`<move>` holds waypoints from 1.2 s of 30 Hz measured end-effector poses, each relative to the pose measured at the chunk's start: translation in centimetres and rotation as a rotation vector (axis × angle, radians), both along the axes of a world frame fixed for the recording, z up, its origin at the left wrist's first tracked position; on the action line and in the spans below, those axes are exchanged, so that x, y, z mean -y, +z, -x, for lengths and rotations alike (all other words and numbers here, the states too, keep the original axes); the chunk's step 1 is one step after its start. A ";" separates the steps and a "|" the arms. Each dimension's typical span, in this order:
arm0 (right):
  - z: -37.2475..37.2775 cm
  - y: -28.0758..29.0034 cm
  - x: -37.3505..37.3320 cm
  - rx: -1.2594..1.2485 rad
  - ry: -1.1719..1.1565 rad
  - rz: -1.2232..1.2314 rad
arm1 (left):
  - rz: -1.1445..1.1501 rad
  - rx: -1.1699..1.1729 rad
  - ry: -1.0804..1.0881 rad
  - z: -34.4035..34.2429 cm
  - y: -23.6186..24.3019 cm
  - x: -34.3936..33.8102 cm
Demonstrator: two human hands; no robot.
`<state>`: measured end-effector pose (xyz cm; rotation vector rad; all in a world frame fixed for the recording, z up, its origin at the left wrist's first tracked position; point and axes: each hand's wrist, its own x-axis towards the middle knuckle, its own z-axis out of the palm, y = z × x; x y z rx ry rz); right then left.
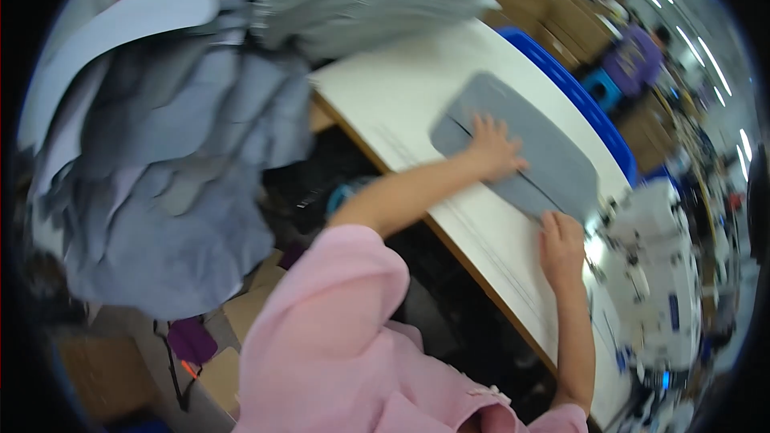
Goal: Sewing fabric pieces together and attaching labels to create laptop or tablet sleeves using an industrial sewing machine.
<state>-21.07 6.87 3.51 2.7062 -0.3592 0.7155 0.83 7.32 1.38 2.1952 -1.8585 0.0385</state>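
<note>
A grey fabric panel (536, 124) with rounded corners lies flat on the white tabletop (385, 112). A thin dark line, a slit or narrow strip, runs along it. My left hand (496, 149) rests on the panel across that line, its fingers spread. At the panel's end nearest the sewing machine (654, 273), my right hand (561, 242) is closed, with the fingertips pinching the panel's edge by the end of the dark line. What lies inside those fingers is partly hidden and slightly blurred.
Stacked pale grey panels (361, 8) stand at the table's far left. Loose grey pieces (176, 160) hang in a heap left of the table. A blue bin (569, 84) runs along the far edge. Cardboard boxes (545, 8) and a seated person (634, 60) are beyond.
</note>
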 end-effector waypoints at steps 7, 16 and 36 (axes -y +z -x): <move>-5.2 0.0 0.1 -0.304 -0.297 -0.443 | -0.267 -0.053 -0.323 0.1 3.5 -9.7; -4.4 0.1 -4.4 -0.349 -0.287 -0.395 | 0.318 0.117 0.479 -17.5 20.0 -12.0; -3.3 -1.8 -2.3 0.604 -0.334 -1.351 | 0.397 -0.110 -0.270 -15.2 16.3 -6.7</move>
